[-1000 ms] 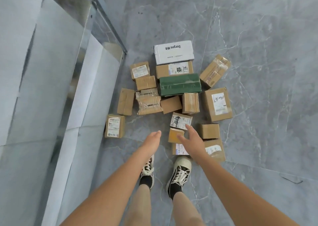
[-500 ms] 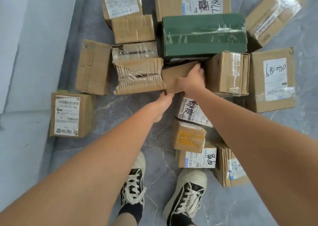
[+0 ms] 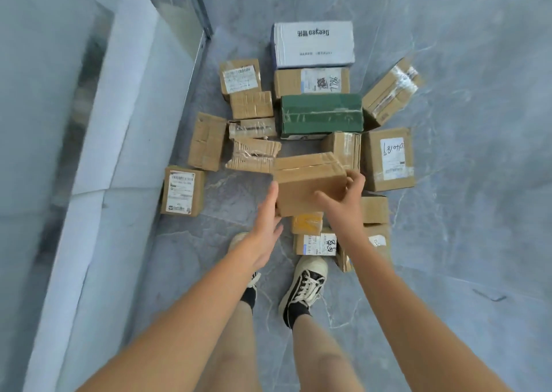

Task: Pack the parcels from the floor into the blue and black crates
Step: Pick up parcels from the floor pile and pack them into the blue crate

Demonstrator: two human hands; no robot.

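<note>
A plain brown cardboard parcel (image 3: 307,182) is lifted above the pile, held between both hands. My right hand (image 3: 343,203) grips its right end, fingers curled over the far corner and thumb across the front face. My left hand (image 3: 265,221) presses flat against its left end with straight fingers. Several more parcels lie on the grey floor, among them a green box (image 3: 321,115), a white box (image 3: 312,43) and a labelled brown box (image 3: 388,158). No crate is in view.
A pale wall and glass panel (image 3: 119,123) run along the left, with a labelled parcel (image 3: 182,190) close to it. My two shoes (image 3: 304,284) stand just short of the pile. Bare marbled floor (image 3: 478,242) stretches to the right.
I have straightened up, so the pile looks farther off. The brown parcel that my right hand reached between the boxes has come up off the floor, and my left hand now presses its left end.
</note>
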